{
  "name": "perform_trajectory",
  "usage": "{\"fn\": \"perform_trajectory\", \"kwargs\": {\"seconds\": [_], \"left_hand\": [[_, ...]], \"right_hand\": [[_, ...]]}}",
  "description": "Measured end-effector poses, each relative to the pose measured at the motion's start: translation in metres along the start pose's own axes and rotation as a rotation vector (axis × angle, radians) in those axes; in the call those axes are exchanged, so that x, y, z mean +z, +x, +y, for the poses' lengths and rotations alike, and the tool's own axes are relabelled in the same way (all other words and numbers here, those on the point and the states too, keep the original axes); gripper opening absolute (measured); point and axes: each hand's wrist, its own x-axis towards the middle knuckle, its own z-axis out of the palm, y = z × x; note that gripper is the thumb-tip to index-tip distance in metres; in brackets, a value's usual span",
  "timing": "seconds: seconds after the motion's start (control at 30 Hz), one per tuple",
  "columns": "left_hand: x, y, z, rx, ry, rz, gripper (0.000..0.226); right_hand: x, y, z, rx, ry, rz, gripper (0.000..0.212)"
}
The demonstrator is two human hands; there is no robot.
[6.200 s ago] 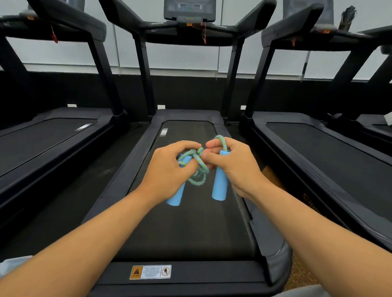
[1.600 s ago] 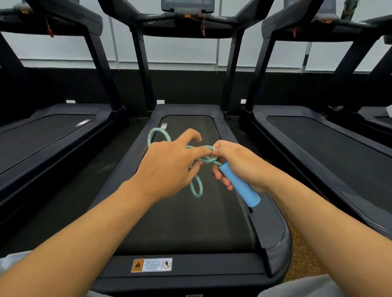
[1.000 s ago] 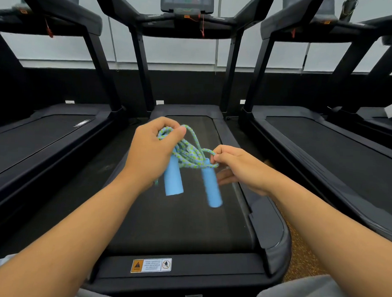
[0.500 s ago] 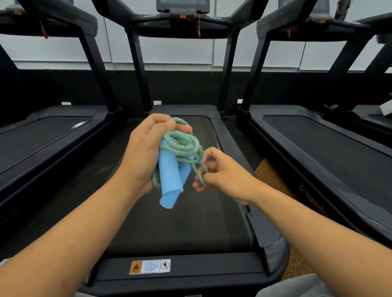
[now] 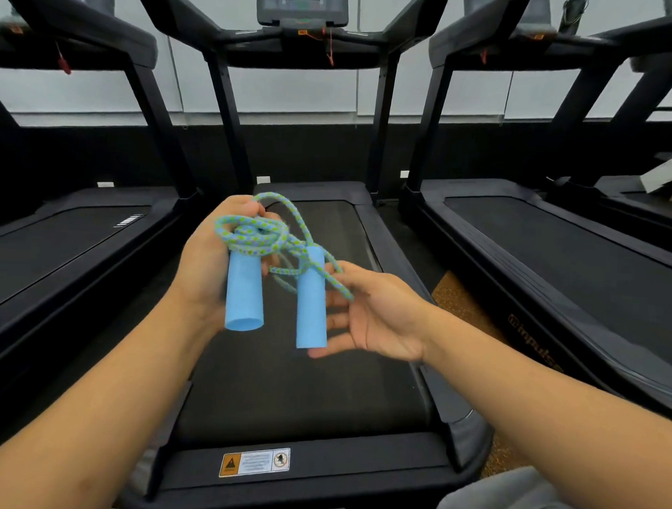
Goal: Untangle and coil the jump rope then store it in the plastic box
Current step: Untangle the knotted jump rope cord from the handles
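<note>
The jump rope [image 5: 264, 238] is a blue-and-green braided cord bunched in loops, with two light blue foam handles hanging down. My left hand [image 5: 204, 265] grips the rope bundle and the top of the left handle [image 5: 244, 295]. The right handle [image 5: 311, 305] dangles in front of my right hand [image 5: 374, 316], whose palm is turned up with fingers spread; a strand of cord lies across its fingers. I hold the rope above the middle treadmill. No plastic box is in view.
Three black treadmills stand side by side; the middle treadmill's belt [image 5: 295, 386] runs under my hands. A yellow warning sticker [image 5: 255, 461] marks its near end. A white box [image 5: 668, 176] rests at the far right. A brown floor strip [image 5: 462, 302] shows between the machines.
The two handles, bunched together half a second ago, now hang apart. My right hand has let go of its pinch on the cord and opened, palm up, behind the right handle.
</note>
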Motion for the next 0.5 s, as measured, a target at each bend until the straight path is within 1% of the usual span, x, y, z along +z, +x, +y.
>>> {"fn": "perform_trajectory", "kwargs": {"seconds": [0.03, 0.13, 0.2, 0.27, 0.33, 0.37, 0.43, 0.5], "left_hand": [[-0.001, 0.001, -0.002, -0.004, 0.009, 0.031, 0.024], [-0.002, 0.003, -0.010, -0.014, -0.008, 0.085, 0.028], [-0.006, 0.006, -0.012, -0.033, 0.014, 0.096, 0.023], [-0.010, 0.008, -0.014, -0.057, 0.125, 0.139, 0.014], [-0.012, 0.008, -0.019, -0.057, 0.262, 0.191, 0.007], [-0.012, 0.007, -0.022, -0.056, 0.302, 0.219, 0.008], [-0.009, 0.007, -0.027, -0.074, 0.319, 0.282, 0.013], [-0.013, 0.012, -0.034, -0.134, 0.298, 0.339, 0.011]], "right_hand": [[-0.001, -0.001, 0.000, 0.009, 0.047, -0.021, 0.017], [0.000, -0.004, 0.005, 0.043, 0.105, -0.111, 0.022], [0.002, -0.002, 0.009, 0.030, 0.099, -0.122, 0.018], [-0.001, 0.003, 0.010, -0.055, 0.033, -0.045, 0.009], [-0.007, 0.010, 0.009, -0.172, -0.049, 0.078, 0.022], [-0.010, 0.013, 0.008, -0.218, -0.091, 0.127, 0.026], [-0.016, 0.015, 0.008, -0.254, -0.173, 0.172, 0.028], [-0.022, 0.013, 0.010, -0.212, -0.241, 0.171, 0.024]]}}
